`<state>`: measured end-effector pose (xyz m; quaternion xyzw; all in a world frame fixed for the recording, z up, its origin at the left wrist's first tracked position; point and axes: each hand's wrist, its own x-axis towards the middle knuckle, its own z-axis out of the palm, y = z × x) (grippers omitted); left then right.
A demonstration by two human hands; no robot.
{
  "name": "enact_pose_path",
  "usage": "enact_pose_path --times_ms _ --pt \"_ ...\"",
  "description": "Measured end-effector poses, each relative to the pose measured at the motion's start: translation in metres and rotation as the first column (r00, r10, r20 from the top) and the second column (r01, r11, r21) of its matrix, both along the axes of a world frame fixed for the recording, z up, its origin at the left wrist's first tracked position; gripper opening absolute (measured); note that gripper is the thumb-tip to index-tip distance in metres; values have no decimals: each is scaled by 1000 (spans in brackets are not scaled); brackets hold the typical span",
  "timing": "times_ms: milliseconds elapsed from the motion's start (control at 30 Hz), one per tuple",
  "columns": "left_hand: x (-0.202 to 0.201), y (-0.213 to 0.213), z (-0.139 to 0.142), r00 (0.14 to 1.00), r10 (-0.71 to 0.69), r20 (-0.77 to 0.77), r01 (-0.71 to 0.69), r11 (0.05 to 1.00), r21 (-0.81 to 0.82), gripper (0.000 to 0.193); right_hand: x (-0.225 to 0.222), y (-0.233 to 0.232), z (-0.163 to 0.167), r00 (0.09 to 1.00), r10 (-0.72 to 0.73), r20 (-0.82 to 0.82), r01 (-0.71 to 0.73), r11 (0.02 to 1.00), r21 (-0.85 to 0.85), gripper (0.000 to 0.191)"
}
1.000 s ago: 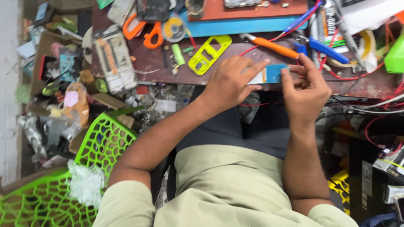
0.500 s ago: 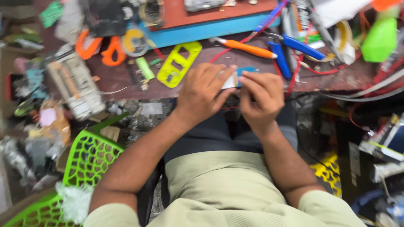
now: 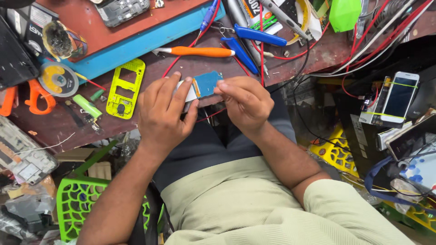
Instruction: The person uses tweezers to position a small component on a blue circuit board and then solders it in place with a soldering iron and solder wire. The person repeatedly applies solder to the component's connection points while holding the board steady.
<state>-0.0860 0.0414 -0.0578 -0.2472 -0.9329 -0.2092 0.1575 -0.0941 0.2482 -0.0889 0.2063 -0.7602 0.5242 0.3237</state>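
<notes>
Both my hands meet at the near edge of a cluttered brown workbench. My left hand grips the pale, silvery end of a small flat phone part whose other half is a blue circuit board. My right hand pinches the blue end with its fingertips. The part is held just above the bench edge, over my lap.
A yellow phone frame lies left of my hands, with an orange-handled tool and blue-handled pliers beyond. A solder reel, orange cutters, red wires, a green basket and banded phones surround me.
The view has swung, so the bench now tilts and sits closer. My hands have kept together on the small part, which now shows more of its blue face.
</notes>
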Motion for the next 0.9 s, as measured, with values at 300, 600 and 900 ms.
enact_pose_path --times_ms 300,600,900 --pt "2 -7 -19 1000 12 -19 -10 997 73 46 2 20 -41 988 -21 151 34 996 -81 35" --pt "6 -10 -28 995 31 -100 -20 993 112 44 10 26 -58 971 111 212 -69 979 -192 53" --pt "7 -11 -34 993 36 -110 -19 988 152 48 13 11 -26 991 5 131 -25 988 152 34"
